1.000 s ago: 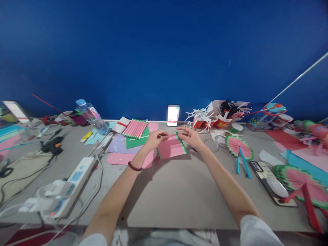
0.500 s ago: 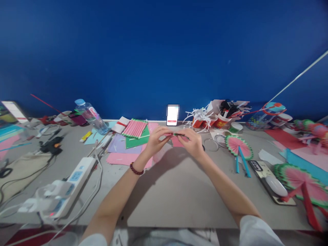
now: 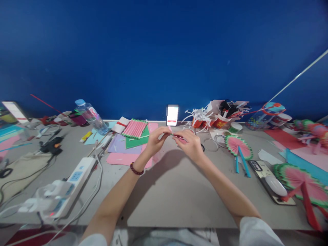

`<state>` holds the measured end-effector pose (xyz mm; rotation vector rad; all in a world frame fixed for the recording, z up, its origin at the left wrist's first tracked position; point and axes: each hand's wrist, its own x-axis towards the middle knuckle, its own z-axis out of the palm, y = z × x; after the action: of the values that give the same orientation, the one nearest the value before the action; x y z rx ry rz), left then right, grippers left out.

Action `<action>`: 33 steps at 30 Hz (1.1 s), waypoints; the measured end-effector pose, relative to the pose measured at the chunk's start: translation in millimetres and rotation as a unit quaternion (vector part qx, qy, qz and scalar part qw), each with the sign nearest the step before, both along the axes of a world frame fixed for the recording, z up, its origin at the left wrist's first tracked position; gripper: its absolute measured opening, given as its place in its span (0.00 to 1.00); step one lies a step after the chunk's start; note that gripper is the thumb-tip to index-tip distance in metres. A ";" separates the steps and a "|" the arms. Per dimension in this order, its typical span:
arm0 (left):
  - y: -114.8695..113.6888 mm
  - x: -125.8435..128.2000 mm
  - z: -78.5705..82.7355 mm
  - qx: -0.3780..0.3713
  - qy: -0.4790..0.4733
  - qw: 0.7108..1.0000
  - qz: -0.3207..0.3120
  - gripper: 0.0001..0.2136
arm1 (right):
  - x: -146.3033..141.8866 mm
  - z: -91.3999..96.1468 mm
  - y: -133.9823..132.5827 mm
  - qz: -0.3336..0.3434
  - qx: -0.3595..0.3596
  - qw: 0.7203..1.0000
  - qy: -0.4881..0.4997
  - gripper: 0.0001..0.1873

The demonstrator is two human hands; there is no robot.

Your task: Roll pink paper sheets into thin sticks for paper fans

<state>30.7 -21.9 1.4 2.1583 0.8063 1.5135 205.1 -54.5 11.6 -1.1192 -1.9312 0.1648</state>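
Both hands are raised above the grey table (image 3: 179, 191) at its middle, pinching a folded pink paper with a green edge (image 3: 176, 136) between them. My left hand (image 3: 155, 140) grips its left end with closed fingers, a dark bead bracelet on the wrist. My right hand (image 3: 189, 143) pinches the right end. The paper is seen nearly edge-on and mostly hidden by the fingers. Flat pink sheets (image 3: 120, 159) lie on the table just left of my left hand.
A pleated pink sheet (image 3: 135, 128), green and purple paper, a water bottle (image 3: 91, 115) and a power strip (image 3: 77, 177) with cables lie left. A phone (image 3: 172, 116) stands at the wall. Cups (image 3: 220, 121), finished paper fans (image 3: 239, 147) and another phone (image 3: 271, 181) lie right.
The pink paper was held flat and spread a second ago; it is now folded up narrow between both hands, which have come closer together and lifted slightly.
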 end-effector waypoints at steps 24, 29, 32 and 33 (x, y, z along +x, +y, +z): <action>31.6 -13.3 -74.0 -0.138 0.361 0.916 0.104 0.13 | -2.8 -62.0 25.4 0.109 -0.137 0.921 -0.349 0.14; 36.0 -8.5 -84.6 -0.086 0.427 0.884 0.170 0.13 | -2.2 -69.3 34.7 0.093 -0.151 0.950 -0.257 0.14; 38.2 -9.4 -86.9 -0.062 0.470 0.864 0.169 0.20 | -0.7 -79.3 45.1 0.076 -0.154 0.966 -0.192 0.15; 39.0 -10.0 -86.6 -0.068 0.481 0.859 0.161 0.21 | -0.8 -81.6 48.3 0.077 -0.160 0.967 -0.180 0.15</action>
<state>20.6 17.1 -85.3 2.7174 1.5752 0.3319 204.3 -6.2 -70.1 -1.2754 -2.3794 0.3931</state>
